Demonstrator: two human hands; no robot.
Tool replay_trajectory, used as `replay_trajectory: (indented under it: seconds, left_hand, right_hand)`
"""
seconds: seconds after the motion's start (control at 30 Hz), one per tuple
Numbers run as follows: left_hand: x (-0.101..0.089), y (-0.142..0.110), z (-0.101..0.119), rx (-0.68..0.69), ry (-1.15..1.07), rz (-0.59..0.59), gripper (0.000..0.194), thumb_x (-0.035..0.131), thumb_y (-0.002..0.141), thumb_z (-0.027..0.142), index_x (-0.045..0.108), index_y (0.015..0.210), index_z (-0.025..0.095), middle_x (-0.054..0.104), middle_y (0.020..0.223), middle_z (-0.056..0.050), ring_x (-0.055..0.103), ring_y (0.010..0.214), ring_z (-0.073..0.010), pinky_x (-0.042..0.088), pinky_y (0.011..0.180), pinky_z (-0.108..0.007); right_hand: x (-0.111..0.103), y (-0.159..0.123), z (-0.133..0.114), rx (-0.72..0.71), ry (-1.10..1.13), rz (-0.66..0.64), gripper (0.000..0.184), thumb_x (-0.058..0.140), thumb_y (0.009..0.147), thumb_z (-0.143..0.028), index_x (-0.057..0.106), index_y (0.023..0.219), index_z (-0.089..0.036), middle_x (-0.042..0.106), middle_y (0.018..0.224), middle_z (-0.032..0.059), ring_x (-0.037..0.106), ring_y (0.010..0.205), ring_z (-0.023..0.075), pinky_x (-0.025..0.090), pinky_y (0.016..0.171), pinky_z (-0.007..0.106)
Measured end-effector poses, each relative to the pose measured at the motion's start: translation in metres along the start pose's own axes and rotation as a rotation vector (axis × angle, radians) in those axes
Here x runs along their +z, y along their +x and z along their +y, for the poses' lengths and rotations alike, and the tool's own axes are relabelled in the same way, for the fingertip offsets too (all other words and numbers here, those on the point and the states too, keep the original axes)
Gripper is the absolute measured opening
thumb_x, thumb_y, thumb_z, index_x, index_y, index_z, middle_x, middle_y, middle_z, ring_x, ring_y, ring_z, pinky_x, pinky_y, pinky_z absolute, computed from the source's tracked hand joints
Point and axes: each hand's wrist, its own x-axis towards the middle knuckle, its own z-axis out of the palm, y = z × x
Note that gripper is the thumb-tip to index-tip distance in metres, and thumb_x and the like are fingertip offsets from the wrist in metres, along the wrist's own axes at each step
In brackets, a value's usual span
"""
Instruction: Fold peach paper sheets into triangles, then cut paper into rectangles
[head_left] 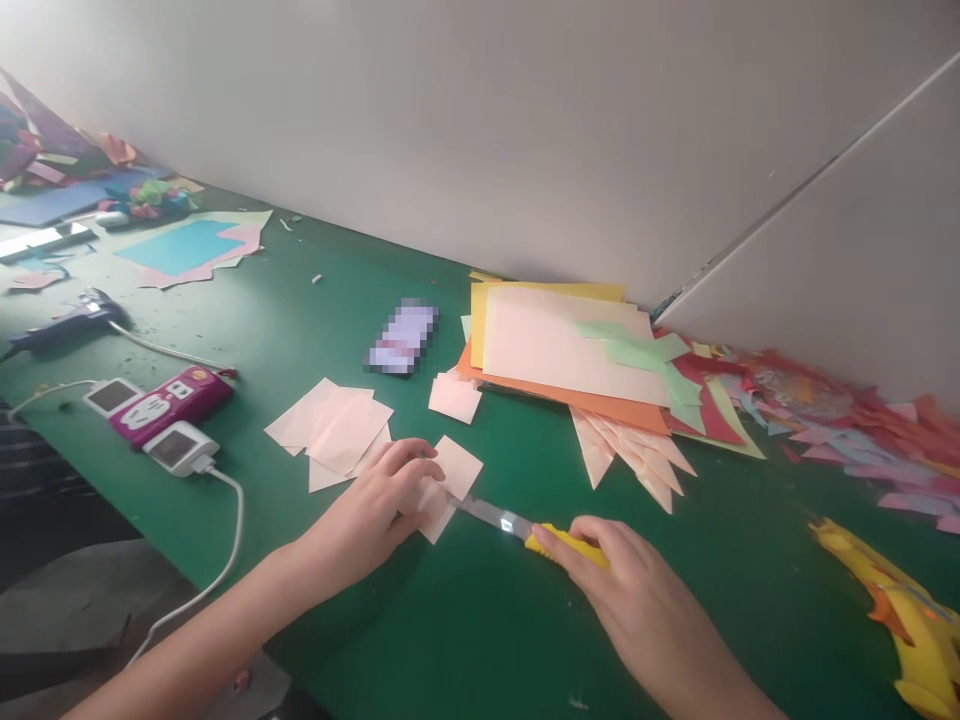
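My right hand (615,565) is closed around the yellow handle of a utility knife (566,545). Its long blade points left, and the tip meets a pale pink paper piece (459,466) that looks folded. My left hand (397,490) grips that paper at its left side, with the fingers curled over it. Beside the left hand lie several overlapping pale pink paper squares (349,430). A small pink paper stack (454,397) rests just beyond the hands. Several folded pink paper points (634,450) fan out to the right, below a pile of coloured sheets (562,335).
A phone (403,337) with a blurred-out screen lies near the wall. At left are a magenta power strip (169,405) with white chargers, a cable (238,520) and a glue gun (71,318). Paper scraps (840,410) and a yellow glue gun (892,590) are at right.
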Motion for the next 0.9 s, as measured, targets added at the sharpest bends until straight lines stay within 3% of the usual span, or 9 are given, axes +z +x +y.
replay_trajectory:
  seconds: [0.13,0.37,0.9]
  left_hand:
    - [-0.004,0.004,0.003,0.088,0.032,-0.069,0.033,0.044,0.088,0.011,0.051,0.116,0.026,0.047,0.131,-0.006,0.042,0.122,-0.0247,0.047,0.095,-0.041]
    - [-0.008,0.005,0.007,0.227,0.05,-0.129,0.036,0.036,0.095,0.016,0.051,0.126,0.026,0.055,0.129,-0.004,0.046,0.122,-0.0205,0.045,0.098,-0.036]
    - [-0.003,0.003,-0.001,0.229,-0.053,-0.096,0.033,0.038,0.095,0.02,0.062,0.116,0.027,0.059,0.123,-0.005,0.052,0.117,-0.0206,0.049,0.093,-0.033]
  right_hand:
    - [0.002,0.007,0.0,-0.006,-0.034,0.035,0.05,0.029,0.09,-0.009,0.047,0.134,-0.027,0.059,0.094,0.0113,0.061,0.079,0.0191,0.052,0.059,0.028]
    - [0.009,0.019,0.0,-0.027,-0.047,0.027,0.047,0.028,0.092,-0.011,0.046,0.134,-0.025,0.056,0.095,0.0115,0.059,0.081,0.0197,0.052,0.061,0.03]
    - [0.006,0.025,0.017,-0.012,0.016,-0.01,0.047,0.032,0.093,-0.016,0.042,0.137,-0.031,0.056,0.092,0.0075,0.056,0.068,0.0149,0.046,0.053,0.024]
